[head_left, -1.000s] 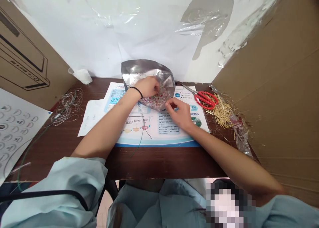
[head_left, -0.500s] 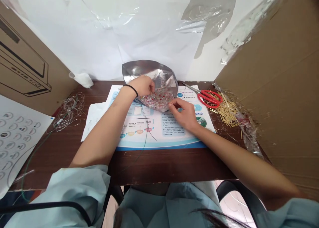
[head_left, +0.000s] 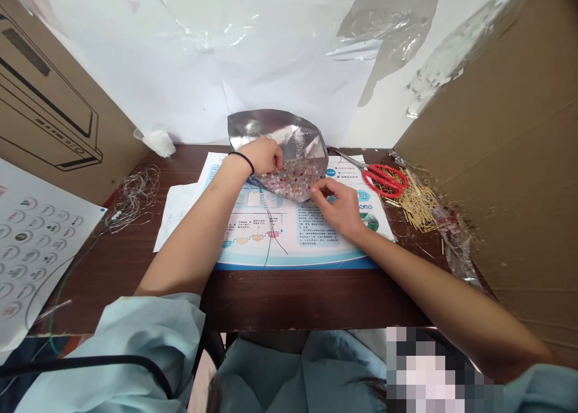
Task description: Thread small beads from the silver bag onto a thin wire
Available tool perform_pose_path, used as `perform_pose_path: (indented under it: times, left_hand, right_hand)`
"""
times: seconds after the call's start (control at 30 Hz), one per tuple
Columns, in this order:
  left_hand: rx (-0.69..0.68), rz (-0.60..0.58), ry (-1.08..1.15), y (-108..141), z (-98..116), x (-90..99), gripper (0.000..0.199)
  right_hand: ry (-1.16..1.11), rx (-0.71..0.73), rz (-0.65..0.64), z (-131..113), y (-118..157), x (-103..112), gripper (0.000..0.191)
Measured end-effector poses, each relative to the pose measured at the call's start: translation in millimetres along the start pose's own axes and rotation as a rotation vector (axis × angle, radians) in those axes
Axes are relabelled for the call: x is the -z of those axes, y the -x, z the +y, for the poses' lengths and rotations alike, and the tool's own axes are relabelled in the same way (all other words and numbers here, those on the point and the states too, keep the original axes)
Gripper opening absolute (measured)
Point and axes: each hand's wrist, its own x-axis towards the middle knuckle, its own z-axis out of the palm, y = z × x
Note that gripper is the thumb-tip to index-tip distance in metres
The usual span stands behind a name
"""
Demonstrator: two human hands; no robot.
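Observation:
A silver foil-lined bag (head_left: 277, 124) lies wide open on the printed sheet, holding many small pink, red and clear beads (head_left: 295, 181). Over the beads is my left hand (head_left: 265, 155), its fingers curled together; what they pinch, if anything, is hidden. My right hand (head_left: 336, 205) touches the bag's near right rim with thumb and forefinger pinched; I cannot make out what is between them. A dark thread (head_left: 271, 220) with tiny pale beads near its top runs out below my left wrist across the sheet.
Red-handled scissors (head_left: 386, 180) lie at right on a heap of thin gold sticks (head_left: 418, 205), beside crumpled plastic (head_left: 456, 250). Tangled clear line (head_left: 138, 199) sits at left. Cardboard walls (head_left: 510, 160) enclose the brown table (head_left: 316, 298). A printed sheet (head_left: 352, 253) lies under the bag.
The whole view has shifted slightly, moving everything a little to the right. Both hands keep nearly the same pose at the bag.

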Motion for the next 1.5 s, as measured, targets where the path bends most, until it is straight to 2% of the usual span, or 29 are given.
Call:
perform_pose_path:
  times: [0.17,0.4,0.6,0.83,1.0,1.27,1.4,1.5]
  left_hand:
    - [-0.014,0.016,-0.015,0.0,2.2,0.0,0.026]
    - [-0.153,0.023,0.033,-3.8,6.5,-6.5,0.022]
    - [-0.061,0.009,-0.102,-4.3,2.6,-5.7,0.024]
    - [0.048,-0.033,-0.105,1.3,2.6,0.0,0.029]
    - [0.018,-0.057,-0.106,2.9,7.4,2.9,0.032]
    - [-0.058,-0.01,-0.079,-1.6,5.8,-3.1,0.019]
    - [-0.033,-0.017,-0.064,-2.0,-0.1,-3.6,0.025]
    - [-0.067,0.001,-0.056,-1.9,0.3,-3.4,0.029]
  right_hand:
    - [-0.002,-0.006,-0.002,-0.4,-0.3,0.0,0.018]
    - [-0.006,0.005,0.002,1.6,0.1,0.1,0.017]
    - [-0.012,0.009,-0.001,1.3,0.3,0.3,0.017]
    - [-0.004,0.007,0.0,0.2,0.4,0.4,0.015]
    - [0.003,0.0,-0.004,0.4,-0.3,0.7,0.017]
    - [0.002,-0.008,-0.01,-0.8,-0.2,0.7,0.016]
    - [0.003,-0.015,-0.023,-1.4,0.0,0.9,0.016]
    - [0.002,-0.019,-0.019,-1.4,-0.1,1.0,0.016]
